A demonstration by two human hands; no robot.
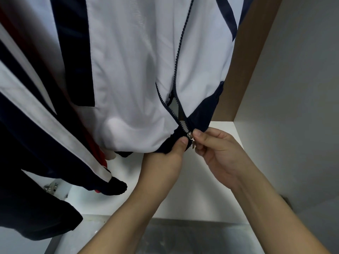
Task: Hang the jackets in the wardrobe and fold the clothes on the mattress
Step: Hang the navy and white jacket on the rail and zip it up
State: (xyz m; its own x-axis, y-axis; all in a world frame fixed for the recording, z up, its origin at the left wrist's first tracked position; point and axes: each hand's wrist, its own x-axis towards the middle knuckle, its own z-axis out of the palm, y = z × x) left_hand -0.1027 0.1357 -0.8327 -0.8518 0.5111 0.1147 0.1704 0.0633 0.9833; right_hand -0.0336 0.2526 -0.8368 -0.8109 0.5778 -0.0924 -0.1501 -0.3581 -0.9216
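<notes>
A white jacket [132, 74] with navy trim hangs inside the wardrobe, its front zipper apart above the hem. My left hand [170, 158] pinches the navy hem just left of the zipper's bottom. My right hand [218, 153] grips the small metal zipper slider [189, 136] between thumb and fingers at the hem. Both halves of the zipper meet at the slider. A second navy, white and red jacket [36, 125] hangs to the left, its cuff dangling low.
The wardrobe's white floor [183, 189] lies below the jackets, with a brown side panel [253, 61] and a pale wall at the right. A metal hinge [50, 187] shows at the lower left. A grey floor strip runs along the bottom.
</notes>
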